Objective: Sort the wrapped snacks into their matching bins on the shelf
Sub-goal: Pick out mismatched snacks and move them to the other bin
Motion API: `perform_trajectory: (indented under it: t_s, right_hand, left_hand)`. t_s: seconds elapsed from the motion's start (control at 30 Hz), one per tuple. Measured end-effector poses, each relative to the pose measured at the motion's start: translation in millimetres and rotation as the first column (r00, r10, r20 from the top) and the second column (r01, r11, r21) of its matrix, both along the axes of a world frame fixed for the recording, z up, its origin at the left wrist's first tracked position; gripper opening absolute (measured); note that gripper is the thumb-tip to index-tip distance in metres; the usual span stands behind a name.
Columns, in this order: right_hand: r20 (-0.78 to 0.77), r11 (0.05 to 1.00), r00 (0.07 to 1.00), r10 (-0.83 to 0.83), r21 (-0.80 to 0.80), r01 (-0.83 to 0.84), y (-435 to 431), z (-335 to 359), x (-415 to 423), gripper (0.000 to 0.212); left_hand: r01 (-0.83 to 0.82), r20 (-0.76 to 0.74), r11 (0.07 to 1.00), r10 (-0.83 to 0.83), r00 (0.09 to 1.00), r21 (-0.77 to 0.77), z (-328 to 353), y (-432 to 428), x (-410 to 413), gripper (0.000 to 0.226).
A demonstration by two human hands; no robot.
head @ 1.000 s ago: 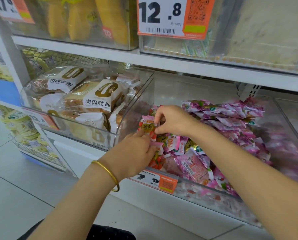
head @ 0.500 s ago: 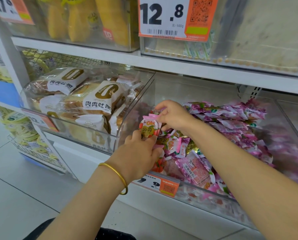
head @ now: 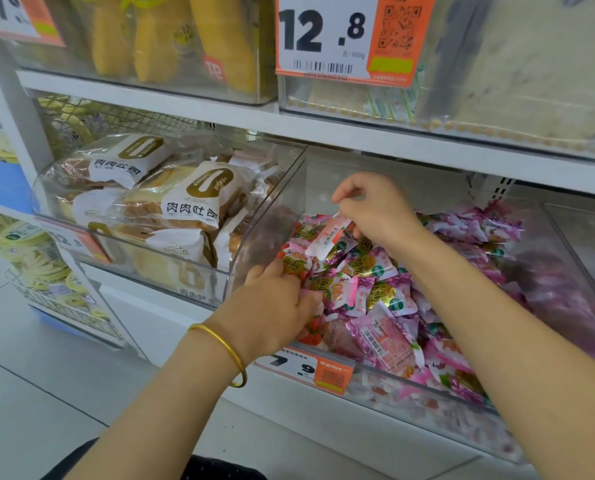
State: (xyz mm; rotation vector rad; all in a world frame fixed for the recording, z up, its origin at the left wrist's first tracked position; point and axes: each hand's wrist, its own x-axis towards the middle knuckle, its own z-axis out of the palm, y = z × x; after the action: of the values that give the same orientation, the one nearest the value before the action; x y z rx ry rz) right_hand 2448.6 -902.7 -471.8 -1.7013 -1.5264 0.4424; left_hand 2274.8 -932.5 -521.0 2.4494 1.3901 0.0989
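1. The right hand (head: 375, 211) is raised over the left part of the snack bin (head: 410, 389). Its thumb and fingers pinch 1 pink packet (head: 327, 235) by the upper end.
2. That packet hangs tilted, and its lower end reaches the pile below.
3. The left hand (head: 275, 306) reaches over the bin's front-left corner with its fingers curled down around red packets (head: 294, 268). How many it grips cannot be told.
4. A gold bangle (head: 226, 351) sits on the left wrist.
5. The bin is clear plastic and stands on the lower shelf. At its left are mixed pink, red and gold-and-green packets, and purple packets (head: 476, 223) are heaped at the right and back.
6. A 7.9 tag (head: 303, 367) hangs on the bin's front wall, just right of the left wrist.
7. A second clear bin, the bread bin (head: 150, 271), stands just beside it on the left and holds white-labelled bread bags (head: 192, 199).
8. Above the white shelf board (head: 358, 136), a 12.8 tag (head: 323, 36) hangs on an upper bin, and yellow packs (head: 150, 36) fill the bin to its left.
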Motion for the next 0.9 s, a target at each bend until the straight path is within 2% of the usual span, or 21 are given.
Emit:
perform_trajectory:
  t_s: [0.1, 0.17, 0.2, 0.3, 0.37, 0.43, 0.47, 0.5, 0.53, 0.57, 0.6, 0.67, 0.73, 0.8, 0.9]
  right_hand:
    - [-0.168, 0.982, 0.986, 0.015, -0.183, -0.047, 4, 0, -7, 0.012]
    - [-0.336, 0.928, 0.942, 0.016, -0.347, -0.140, 9, 0, -16, 0.010]
    - [-0.423, 0.893, 0.906, 0.008, -0.404, -0.197, 11, -1, -22, 0.017]
    - [-0.623, 0.843, 0.781, -0.032, -0.437, -0.314, 19, -12, -32, 0.040]
    - [-0.605, 0.874, 0.796, -0.008, -0.391, -0.289, 21, -15, -29, 0.040]
    - [-0.491, 0.920, 0.871, 0.033, -0.325, -0.218, 18, -13, -18, 0.030]
    - [-0.361, 0.943, 0.931, 0.053, -0.289, -0.166, 14, -11, -10, 0.026]
    - [-0.162, 0.960, 0.983, 0.084, -0.250, -0.123, 11, -9, -2, 0.024]
    - [0.068, 0.966, 0.988, 0.142, -0.228, -0.123, 8, -7, 5, 0.022]
    - [0.258, 0.953, 0.939, 0.229, -0.258, -0.161, 4, -6, 9, 0.023]
    - [0.385, 0.917, 0.860, 0.334, -0.343, -0.203, 1, -7, 10, 0.034]
    - [0.520, 0.828, 0.695, 0.497, -0.524, -0.200, -3, -15, 8, 0.067]
    - [0.650, 0.816, 0.535, 0.540, -0.559, -0.146, -3, -23, 4, 0.085]
    - [0.699, 0.830, 0.478, 0.532, -0.543, -0.130, -3, -25, 4, 0.088]
    - [0.702, 0.832, 0.482, 0.524, -0.543, -0.113, -10, -21, 7, 0.076]
  left_hand:
    - [-0.066, 0.209, 0.996, 0.052, 0.977, 0.062, 8, -1, -3, 0.027]
    - [-0.141, 0.353, 0.981, 0.086, 0.932, 0.135, 14, -3, -5, 0.019]
    - [-0.159, 0.406, 0.971, 0.074, 0.911, 0.181, 18, -4, -6, 0.019]
    - [-0.053, 0.379, 0.960, -0.058, 0.924, 0.276, 22, -7, -2, 0.027]
    - [0.080, 0.275, 0.961, -0.155, 0.949, 0.265, 15, -4, 1, 0.026]
    - [0.121, 0.160, 0.972, -0.154, 0.975, 0.201, 6, 1, 2, 0.026]
    - [0.113, 0.100, 0.978, -0.132, 0.986, 0.173, 4, 3, 2, 0.031]
    - [0.103, 0.058, 0.982, -0.113, 0.992, 0.158, 3, 5, 2, 0.033]
    - [0.100, 0.043, 0.982, -0.108, 0.993, 0.158, 2, 6, 2, 0.034]
    - [0.102, 0.045, 0.980, -0.111, 0.993, 0.170, 2, 6, 2, 0.033]
    - [0.104, 0.061, 0.978, -0.116, 0.991, 0.180, 1, 6, 2, 0.032]
    - [0.119, 0.080, 0.976, -0.135, 0.988, 0.181, -1, 6, 2, 0.030]
    - [0.128, 0.045, 0.976, -0.139, 0.989, 0.178, -2, 6, 2, 0.030]
    - [0.123, -0.008, 0.977, -0.124, 0.992, 0.174, -1, 5, 1, 0.031]
    - [0.127, -0.062, 0.977, -0.118, 0.991, 0.172, 1, 5, 1, 0.034]
